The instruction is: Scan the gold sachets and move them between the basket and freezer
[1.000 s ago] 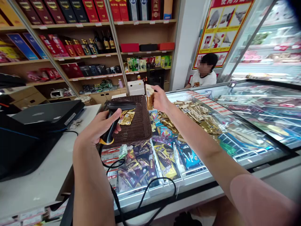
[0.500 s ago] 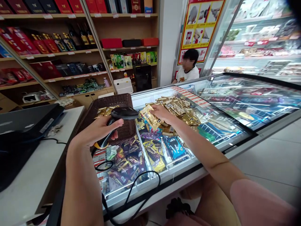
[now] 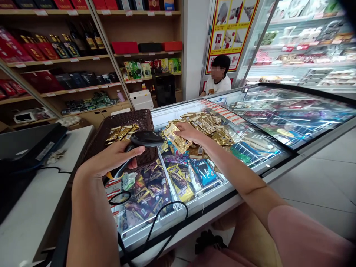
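My left hand point(image 3: 119, 157) is wrapped round a black barcode scanner point(image 3: 146, 138), whose head points right. From its yellow-trimmed handle a black cable loops down over the freezer edge. My right hand point(image 3: 187, 132) pinches a gold foil packet point(image 3: 177, 138) just in front of the scanner head. Behind and right of that hand lies a heap of similar gold packets point(image 3: 205, 124) on the freezer's glass top. More gold packets point(image 3: 121, 132) rest inside a brown woven basket point(image 3: 148, 118), left of the scanner.
A chest freezer point(image 3: 200, 202) holds wrapped goods under its glass. To the left stands a white counter point(image 3: 63, 178) with a black device point(image 3: 30, 139). A person point(image 3: 218, 76) is beyond the freezer's far side. Shelves point(image 3: 69, 59) with boxes and bottles line the back.
The view has shifted slightly, so the shelves and basket sit further left. Both hands keep their hold, and the gold packet stays near the scanner head. The person beyond has turned their head somewhat.
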### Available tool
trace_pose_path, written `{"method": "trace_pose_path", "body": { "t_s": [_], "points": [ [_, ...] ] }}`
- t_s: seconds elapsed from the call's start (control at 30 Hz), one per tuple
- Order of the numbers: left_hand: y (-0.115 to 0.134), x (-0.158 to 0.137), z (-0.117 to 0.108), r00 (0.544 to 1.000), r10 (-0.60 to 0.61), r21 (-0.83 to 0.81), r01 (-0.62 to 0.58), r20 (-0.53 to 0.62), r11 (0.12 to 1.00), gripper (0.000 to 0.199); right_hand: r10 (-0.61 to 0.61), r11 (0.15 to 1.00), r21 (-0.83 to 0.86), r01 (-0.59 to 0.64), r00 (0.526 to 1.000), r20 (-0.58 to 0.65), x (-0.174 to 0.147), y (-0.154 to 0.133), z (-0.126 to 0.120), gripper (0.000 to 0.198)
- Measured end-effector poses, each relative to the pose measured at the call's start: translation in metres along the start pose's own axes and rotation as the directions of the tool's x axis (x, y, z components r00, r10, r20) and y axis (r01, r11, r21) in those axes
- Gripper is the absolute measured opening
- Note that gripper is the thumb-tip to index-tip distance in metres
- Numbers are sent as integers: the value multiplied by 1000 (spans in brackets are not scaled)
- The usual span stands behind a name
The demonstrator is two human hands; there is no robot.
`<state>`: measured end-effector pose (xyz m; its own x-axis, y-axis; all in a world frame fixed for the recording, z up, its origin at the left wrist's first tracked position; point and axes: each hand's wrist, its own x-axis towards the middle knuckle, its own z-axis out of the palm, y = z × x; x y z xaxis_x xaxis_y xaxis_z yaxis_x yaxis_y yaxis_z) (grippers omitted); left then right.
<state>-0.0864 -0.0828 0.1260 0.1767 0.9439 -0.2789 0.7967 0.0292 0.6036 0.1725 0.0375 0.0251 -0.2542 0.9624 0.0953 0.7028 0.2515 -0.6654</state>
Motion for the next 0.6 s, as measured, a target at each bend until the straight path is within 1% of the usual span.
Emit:
{"method": "trace_pose_path", "body": {
  "t_s": [0.03,0.1,0.17,0.2,0.23,0.3,0.37,0.4,0.47,0.53,0.6],
  "points": [
    [-4,1,-2,1000,-13,10,13,-5,1000,53,-12,996,-85,15,999,32,-1,2,0,36],
    [-13,1,-6,998,-50,16,51,-39,999,56,-3,967,-251,38,990,140,-3,4,3,46],
    [-24,1,-11,992,-85,-5,85,-94,996,59,22,917,-394,65,977,212,-6,3,9,46],
    [-28,-1,-14,987,-95,-26,93,-126,995,60,35,892,-446,69,975,221,-8,2,13,44],
    [-33,-3,-18,983,-99,-45,93,-155,995,60,38,870,-488,72,977,212,-11,0,17,41],
    [-40,-9,-24,970,-111,-89,94,-215,992,61,11,824,-560,80,988,156,-19,-7,23,33],
    [-47,-16,-31,944,-166,-154,126,-286,980,63,-63,770,-629,107,994,91,-28,-16,28,24],
    [-50,-20,-34,925,-205,-187,151,-320,971,64,-101,745,-657,118,993,63,-32,-22,29,23],
    [-59,-27,-40,881,-279,-254,191,-383,948,67,-166,715,-686,132,986,17,-36,-37,30,27],
    [-68,-31,-44,842,-330,-298,213,-428,930,68,-238,709,-685,169,971,-6,-31,-55,33,31],
    [-75,-32,-46,819,-359,-338,217,-447,916,68,-336,703,-664,256,942,7,-17,-76,43,32]
  ]
}}
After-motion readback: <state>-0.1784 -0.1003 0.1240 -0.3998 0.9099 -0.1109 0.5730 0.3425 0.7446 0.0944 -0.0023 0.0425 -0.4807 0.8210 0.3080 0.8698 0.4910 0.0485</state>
